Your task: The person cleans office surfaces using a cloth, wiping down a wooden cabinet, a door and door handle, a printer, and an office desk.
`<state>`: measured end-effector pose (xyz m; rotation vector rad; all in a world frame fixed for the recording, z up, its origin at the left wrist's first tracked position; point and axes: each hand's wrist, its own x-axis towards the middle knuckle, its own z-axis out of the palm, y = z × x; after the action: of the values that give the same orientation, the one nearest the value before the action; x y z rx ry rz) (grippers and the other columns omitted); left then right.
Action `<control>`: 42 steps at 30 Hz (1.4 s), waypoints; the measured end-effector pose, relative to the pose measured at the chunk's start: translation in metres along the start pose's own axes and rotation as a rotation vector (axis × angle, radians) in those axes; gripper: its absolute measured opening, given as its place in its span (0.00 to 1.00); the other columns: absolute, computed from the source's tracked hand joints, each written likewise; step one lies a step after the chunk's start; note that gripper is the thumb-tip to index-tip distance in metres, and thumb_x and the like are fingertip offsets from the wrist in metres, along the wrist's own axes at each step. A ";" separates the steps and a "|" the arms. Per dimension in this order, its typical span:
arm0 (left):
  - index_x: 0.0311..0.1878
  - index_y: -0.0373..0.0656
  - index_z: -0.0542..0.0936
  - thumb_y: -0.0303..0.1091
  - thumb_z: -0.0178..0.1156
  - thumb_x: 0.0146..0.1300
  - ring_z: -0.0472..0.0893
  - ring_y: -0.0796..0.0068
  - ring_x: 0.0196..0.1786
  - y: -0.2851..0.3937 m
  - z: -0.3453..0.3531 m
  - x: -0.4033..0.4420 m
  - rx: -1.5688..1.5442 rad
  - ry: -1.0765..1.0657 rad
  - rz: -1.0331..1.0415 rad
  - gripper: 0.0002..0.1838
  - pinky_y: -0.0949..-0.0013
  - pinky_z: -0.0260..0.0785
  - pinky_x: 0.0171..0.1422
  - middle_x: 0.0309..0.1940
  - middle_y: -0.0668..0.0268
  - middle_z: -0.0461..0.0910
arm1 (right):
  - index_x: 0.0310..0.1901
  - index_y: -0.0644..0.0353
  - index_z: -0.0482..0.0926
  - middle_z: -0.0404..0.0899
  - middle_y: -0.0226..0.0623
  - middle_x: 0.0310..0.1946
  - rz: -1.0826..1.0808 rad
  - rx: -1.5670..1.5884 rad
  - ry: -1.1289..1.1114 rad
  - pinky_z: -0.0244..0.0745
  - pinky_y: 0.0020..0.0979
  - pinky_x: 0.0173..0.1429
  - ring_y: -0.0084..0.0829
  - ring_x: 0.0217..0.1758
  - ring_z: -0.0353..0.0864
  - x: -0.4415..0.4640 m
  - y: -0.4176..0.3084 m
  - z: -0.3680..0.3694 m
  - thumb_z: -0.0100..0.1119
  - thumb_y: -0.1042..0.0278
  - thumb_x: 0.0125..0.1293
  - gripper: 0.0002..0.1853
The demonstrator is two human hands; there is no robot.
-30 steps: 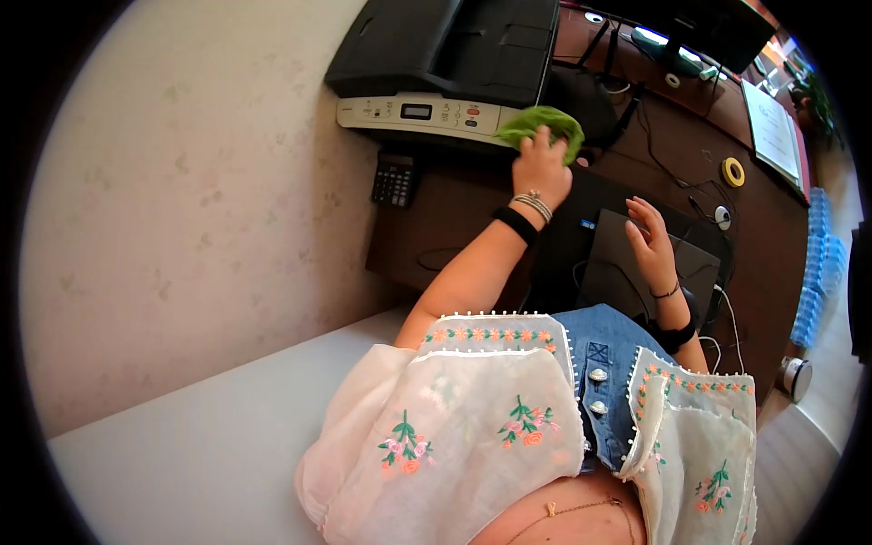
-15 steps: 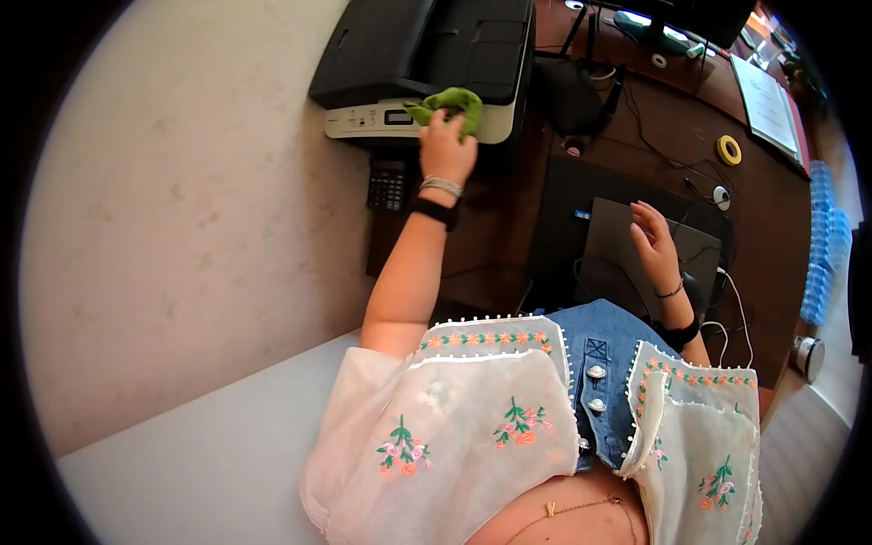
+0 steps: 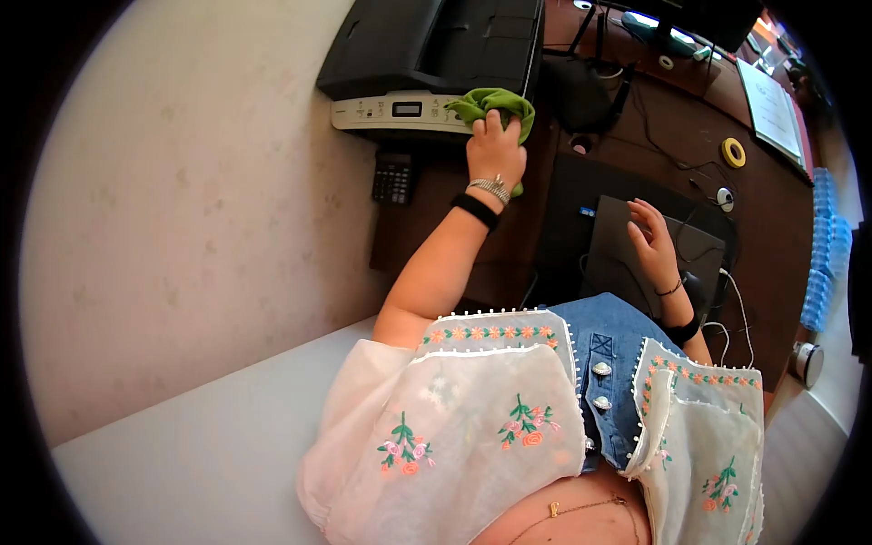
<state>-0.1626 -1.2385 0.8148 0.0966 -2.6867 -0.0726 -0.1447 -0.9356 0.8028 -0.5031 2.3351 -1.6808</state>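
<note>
A green cloth is bunched under the fingers of my left hand, which presses it against the right end of the printer's light front panel. The printer has a black top, a small display and buttons on that panel. Part of the cloth hangs down past the panel edge by my wrist. My right hand is over the closed dark laptop, its fingers extended and holding nothing. Whether it touches the lid, I cannot tell.
A black calculator lies below the printer by the wall. On the brown desk are a yellow tape roll, loose cables, a white mouse and a stack of papers. Blue plastic bottles stand beyond the right edge.
My left hand has slid the green cloth rightward along the printer's front panel, uncovering more buttons beside the display. My right hand has stayed nearly in place.
</note>
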 end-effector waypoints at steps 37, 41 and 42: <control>0.46 0.43 0.79 0.31 0.56 0.49 0.68 0.53 0.52 -0.070 0.002 0.031 -0.080 0.006 -0.387 0.18 0.58 0.71 0.49 0.54 0.58 0.65 | 0.55 0.59 0.71 0.64 0.36 0.59 0.005 -0.043 -0.029 0.70 0.26 0.54 0.28 0.55 0.72 -0.007 0.004 0.004 0.53 0.70 0.64 0.17; 0.45 0.45 0.79 0.31 0.57 0.47 0.68 0.54 0.50 -0.043 0.001 0.030 -0.046 -0.009 -0.309 0.18 0.57 0.69 0.51 0.53 0.59 0.66 | 0.54 0.60 0.72 0.66 0.37 0.58 -0.008 -0.044 -0.066 0.70 0.26 0.53 0.28 0.54 0.73 -0.005 0.003 0.010 0.54 0.71 0.63 0.17; 0.45 0.45 0.79 0.30 0.57 0.46 0.69 0.55 0.49 -0.033 0.000 0.029 -0.022 -0.016 -0.269 0.18 0.57 0.69 0.50 0.52 0.59 0.66 | 0.54 0.60 0.72 0.66 0.37 0.58 -0.016 -0.038 -0.077 0.70 0.26 0.53 0.28 0.54 0.73 -0.004 0.005 0.010 0.54 0.71 0.63 0.17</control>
<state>-0.1867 -1.2735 0.8253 0.4514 -2.6712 -0.1865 -0.1378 -0.9415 0.7942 -0.5850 2.3186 -1.5971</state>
